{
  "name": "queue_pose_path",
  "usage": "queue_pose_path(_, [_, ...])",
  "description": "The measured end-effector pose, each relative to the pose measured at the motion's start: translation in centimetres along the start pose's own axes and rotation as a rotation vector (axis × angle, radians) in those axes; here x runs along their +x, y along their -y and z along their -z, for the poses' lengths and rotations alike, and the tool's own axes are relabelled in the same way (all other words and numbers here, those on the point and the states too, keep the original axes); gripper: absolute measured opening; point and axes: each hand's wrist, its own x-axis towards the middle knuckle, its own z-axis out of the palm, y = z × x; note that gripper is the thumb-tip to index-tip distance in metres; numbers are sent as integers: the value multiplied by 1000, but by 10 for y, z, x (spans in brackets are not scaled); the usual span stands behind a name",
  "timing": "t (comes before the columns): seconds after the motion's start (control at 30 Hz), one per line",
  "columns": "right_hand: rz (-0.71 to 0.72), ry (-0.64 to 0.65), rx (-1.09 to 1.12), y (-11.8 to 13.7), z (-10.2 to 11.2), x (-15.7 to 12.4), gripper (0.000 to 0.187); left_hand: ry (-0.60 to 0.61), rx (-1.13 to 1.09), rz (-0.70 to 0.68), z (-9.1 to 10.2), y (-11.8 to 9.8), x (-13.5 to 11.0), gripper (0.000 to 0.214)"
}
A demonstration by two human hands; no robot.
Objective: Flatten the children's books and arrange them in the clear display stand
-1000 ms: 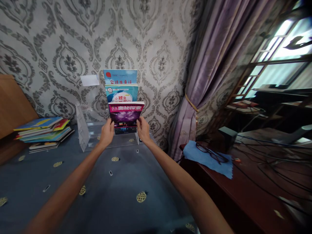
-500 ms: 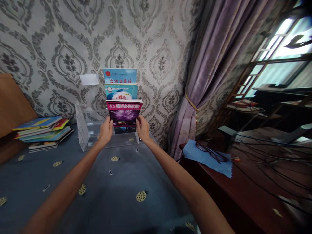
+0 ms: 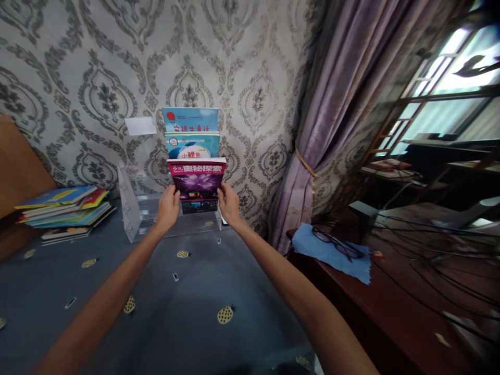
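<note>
A dark purple book with a pink title band (image 3: 198, 182) is gripped at its two side edges. My left hand (image 3: 169, 207) is closed on its left edge, and my right hand (image 3: 228, 204) on its right edge. It leans at the front of a clear plastic tiered rack (image 3: 130, 211). Behind it, in higher tiers, stand a teal book (image 3: 194, 145) and a light blue book (image 3: 190, 119), their lower parts covered by the books in front. Whether the purple book's bottom rests on the rack is hard to tell.
On the left lies a pile of books (image 3: 66, 208) on the dark patterned cloth (image 3: 140, 344). To the right, a red-brown desk (image 3: 371, 317) carries glasses (image 3: 338, 244) on a blue cloth (image 3: 312, 250) and tangled cables (image 3: 425, 255). A purple curtain (image 3: 332, 104) hangs beside the rack.
The purple book's top tips slightly back as both hands keep hold of its edges. The whole view has shifted a little; the other books stay in place.
</note>
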Motion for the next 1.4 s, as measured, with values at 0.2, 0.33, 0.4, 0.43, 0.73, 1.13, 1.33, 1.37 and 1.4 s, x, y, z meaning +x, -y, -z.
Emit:
queue_pose_path(0.2, [17, 30, -15, -2, -1, 5, 26, 3, -13, 27, -1, 6, -2, 24])
queue_pose_path(0.33, [9, 41, -22, -6, -2, 3, 26, 37, -3, 44, -3, 9, -6, 23])
queue_pose_path(0.4, [8, 38, -18, -8, -2, 3, 26, 43, -3, 54, -4, 10, -6, 22])
queue_pose_path(0.43, [7, 36, -15, -10, -2, 3, 26, 45, -2, 59, -4, 10, -6, 22])
queue_pose_path(0.73, [31, 70, -31, -20, 2, 8, 24, 45, 19, 65, -7, 11, -3, 26])
queue_pose_path(1.13, [-21, 129, -62, -25, 7, 11, 24, 77, 46, 73, -9, 11, -1, 18])
queue_pose_path(1.33, [-56, 126, -81, -29, 7, 8, 25, 103, 44, 88, -9, 10, 0, 16])
queue_pose_path(1.37, [-59, 128, -84, -30, 7, 8, 25, 103, 41, 92, -9, 10, 0, 16])
queue_pose_path(1.4, [-62, 129, -86, -31, 6, 8, 25, 100, 38, 98, -9, 10, 0, 16])
